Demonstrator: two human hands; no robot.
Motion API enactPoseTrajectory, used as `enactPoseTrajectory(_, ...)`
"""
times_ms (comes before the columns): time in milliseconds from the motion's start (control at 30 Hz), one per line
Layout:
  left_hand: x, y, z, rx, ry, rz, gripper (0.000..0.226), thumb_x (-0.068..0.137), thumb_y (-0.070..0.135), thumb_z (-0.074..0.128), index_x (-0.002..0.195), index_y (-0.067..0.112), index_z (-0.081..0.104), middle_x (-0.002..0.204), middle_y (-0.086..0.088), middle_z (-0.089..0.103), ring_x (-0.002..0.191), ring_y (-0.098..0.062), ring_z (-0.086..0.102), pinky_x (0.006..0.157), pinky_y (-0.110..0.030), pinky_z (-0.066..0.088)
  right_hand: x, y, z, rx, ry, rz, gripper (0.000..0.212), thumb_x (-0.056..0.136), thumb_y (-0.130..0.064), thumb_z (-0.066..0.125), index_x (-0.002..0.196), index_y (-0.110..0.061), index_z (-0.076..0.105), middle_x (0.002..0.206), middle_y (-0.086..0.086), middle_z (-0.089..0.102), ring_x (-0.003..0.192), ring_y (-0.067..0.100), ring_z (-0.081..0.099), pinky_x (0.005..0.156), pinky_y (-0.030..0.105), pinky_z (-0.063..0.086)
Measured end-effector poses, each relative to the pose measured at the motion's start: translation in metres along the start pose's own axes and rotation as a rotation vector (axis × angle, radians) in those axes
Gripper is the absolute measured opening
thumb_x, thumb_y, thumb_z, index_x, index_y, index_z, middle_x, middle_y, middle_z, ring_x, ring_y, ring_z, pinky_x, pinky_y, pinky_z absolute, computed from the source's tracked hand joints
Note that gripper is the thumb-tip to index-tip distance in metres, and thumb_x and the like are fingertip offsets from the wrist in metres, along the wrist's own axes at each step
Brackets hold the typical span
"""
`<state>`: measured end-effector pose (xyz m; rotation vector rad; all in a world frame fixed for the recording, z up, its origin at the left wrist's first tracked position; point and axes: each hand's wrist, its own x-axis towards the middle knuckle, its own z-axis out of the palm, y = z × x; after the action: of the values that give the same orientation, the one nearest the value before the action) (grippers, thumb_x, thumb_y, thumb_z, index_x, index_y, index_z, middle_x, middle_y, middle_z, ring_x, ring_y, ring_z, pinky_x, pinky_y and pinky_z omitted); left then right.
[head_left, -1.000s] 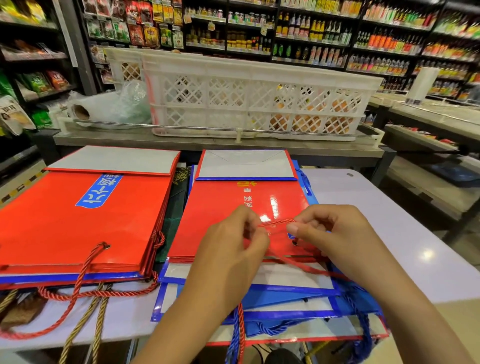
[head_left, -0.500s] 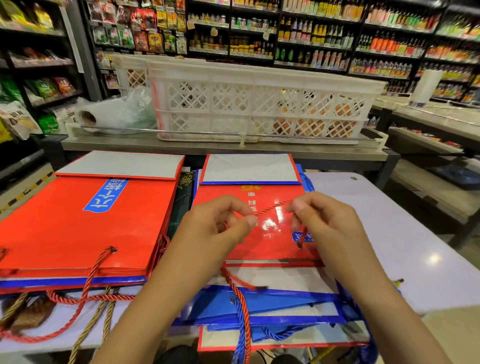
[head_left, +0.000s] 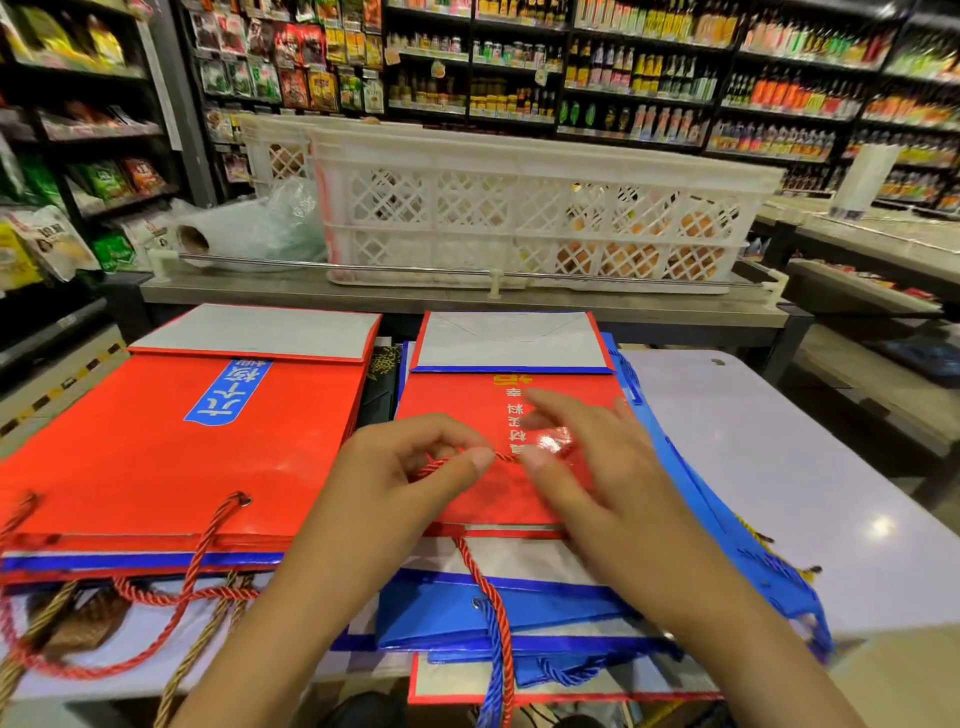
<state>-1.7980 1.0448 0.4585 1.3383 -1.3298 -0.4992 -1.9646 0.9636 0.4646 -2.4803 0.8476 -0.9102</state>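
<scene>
Blue label (head_left: 228, 391) on left red bag (head_left: 156, 457) is showing white Chinese chars, upside down to cam, approx. 六个核桃. Right red bag (head_left: 452, 395) is carrying yellow + white chars, also inverted, glare washing them out, not legible. Shelf goods (head_left: 649, 67) labels are blurring, unreadable.

The left hand (head_left: 410, 467) pinches the red rope handle (head_left: 447, 464) between thumb and forefinger above the red paper bag (head_left: 457, 405). The right hand (head_left: 587, 467), blurred, is over the same bag with fingers extended, thumb just beside the handle. The bag lies on a stack of blue bags (head_left: 545, 608) at the near edge of the surface (head_left: 779, 467). A second red bag stack (head_left: 156, 457) lies toward the left edge.
</scene>
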Motion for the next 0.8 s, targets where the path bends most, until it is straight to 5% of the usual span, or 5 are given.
enactPoseTrajectory(167,-0.002,-0.002,0.000,-0.019,0.038,-0.023,0.004,0.081,0.034,0.070,0.081,0.032,0.073,0.076,0.002,0.066,0.069,-0.009,0.058,0.062,-0.014,0.044,0.005,-0.002,0.013,0.159,-0.051,0.015,0.027,0.091,-0.042,0.046,0.102,-0.030,0.067,0.090,-0.013,0.065,0.091,0.004,0.057,0.086,0.032,0.045)
enactPoseTrajectory(367,-0.009,-0.006,-0.009,-0.035,0.093,-0.055,0.007,0.079,0.039,0.073,0.082,0.033,0.073,0.079,0.006,0.070,0.071,-0.009,0.062,0.064,-0.014,0.048,0.004,0.007,0.003,0.286,0.006,0.149,0.018,0.095,-0.025,0.054,0.084,-0.029,0.068,0.077,-0.008,0.063,0.070,0.010,0.056,0.063,0.025,0.045)
enactPoseTrajectory(500,-0.011,-0.009,-0.006,-0.045,0.133,-0.064,0.016,0.074,0.036,0.065,0.081,0.027,0.076,0.080,0.011,0.071,0.072,-0.004,0.063,0.066,-0.012,0.045,0.001,0.004,0.005,0.304,-0.025,0.186,0.029,0.088,-0.024,0.064,0.110,-0.043,0.060,0.100,-0.027,0.056,0.098,-0.004,0.054,0.077,0.012,0.046)
enactPoseTrajectory(633,-0.012,-0.015,-0.005,-0.060,0.098,-0.063,0.021,0.085,0.030,0.059,0.099,0.031,0.074,0.081,0.012,0.066,0.072,-0.004,0.061,0.068,-0.010,0.043,0.000,-0.007,0.013,0.174,-0.083,0.059,0.044,0.080,-0.049,0.059,0.123,-0.048,0.048,0.116,-0.034,0.046,0.118,-0.006,0.042,0.107,0.036,0.037)
enactPoseTrajectory(800,-0.013,-0.014,-0.003,-0.074,0.098,-0.085,0.019,0.082,0.025,0.064,0.093,0.040,0.070,0.083,0.001,0.071,0.080,-0.014,0.065,0.072,-0.025,0.053,0.005,-0.016,0.024,0.341,-0.052,0.040,0.022,0.089,-0.034,0.064,0.110,-0.038,0.058,0.099,-0.023,0.059,0.101,-0.003,0.054,0.082,0.013,0.046)
